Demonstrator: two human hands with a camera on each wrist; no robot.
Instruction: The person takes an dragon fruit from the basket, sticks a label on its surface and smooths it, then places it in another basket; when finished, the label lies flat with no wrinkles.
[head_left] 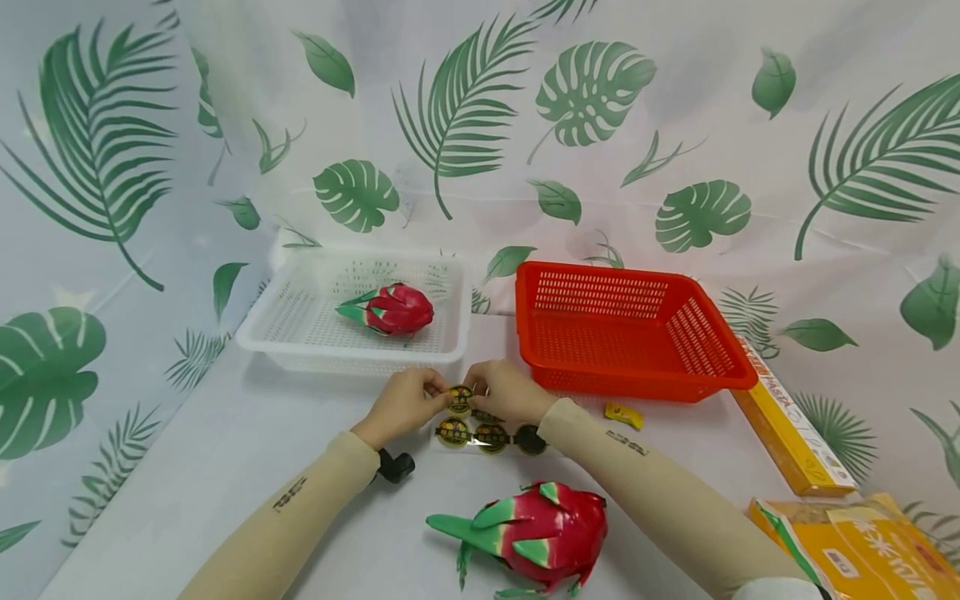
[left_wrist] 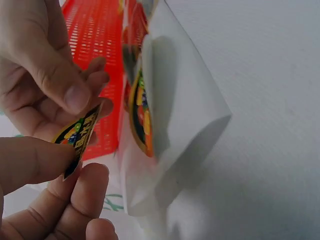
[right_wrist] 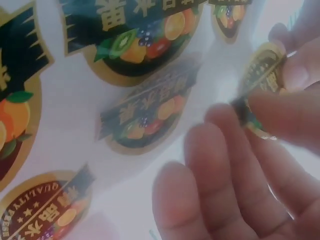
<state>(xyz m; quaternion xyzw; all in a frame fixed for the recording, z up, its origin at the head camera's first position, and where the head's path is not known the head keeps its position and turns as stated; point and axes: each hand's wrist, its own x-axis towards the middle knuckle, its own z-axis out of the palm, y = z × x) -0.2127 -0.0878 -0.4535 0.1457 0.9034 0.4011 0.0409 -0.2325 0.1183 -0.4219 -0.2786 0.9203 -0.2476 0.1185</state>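
Both hands meet over the table in front of the baskets, at a small black-and-gold fruit label sticker [head_left: 460,398]. My left hand [head_left: 408,404] pinches the sticker's edge between thumb and finger. With thumb and index finger, my right hand [head_left: 510,392] grips its opposite edge; its other fingers hang loosely curled in the right wrist view. Below the hands lies a clear sheet of such stickers [head_left: 491,437], several still on it. In the left wrist view the pale back of the sheet [left_wrist: 187,95] bends upward beside the fingers.
A white basket [head_left: 262,346] holding a dragon fruit [head_left: 401,310] stands behind left, a red basket [head_left: 630,383] behind right. Another dragon fruit [head_left: 551,533] lies in front. A yellow wrapped candy [head_left: 624,415], a long yellow box [head_left: 795,433] and an orange packet [head_left: 862,542] are at right.
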